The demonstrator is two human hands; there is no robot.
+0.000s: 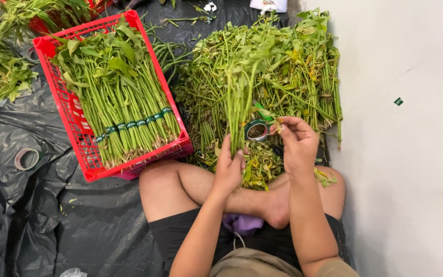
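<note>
Seated cross-legged on crinkled, glossy black plastic sheeting (78, 220) spread over the floor. Left hand (229, 172) clamped around the lower stems of an upright bunch of leafy greens (242, 92), thin, smooth, pale green stalks with limp pointed leaves at the top. Right hand (296, 143) just beside the bunch, fingertips pinched on a small yellowed scrap of leaf; hands apart. Between them and slightly behind, a round roll of green tape (256, 131), hollow at the core. Behind that, a loose, tangled heap of unsorted greens (293, 72) against the smooth white wall (411, 154). Yellowish trimmings (260, 166) littered over the bare legs. To the left, a red plastic lattice crate (73, 123) packed with neat bundles (129, 102), each banded with green tape near the cut ends. Farther left on the sheeting, another flat tape ring (26, 158).
</note>
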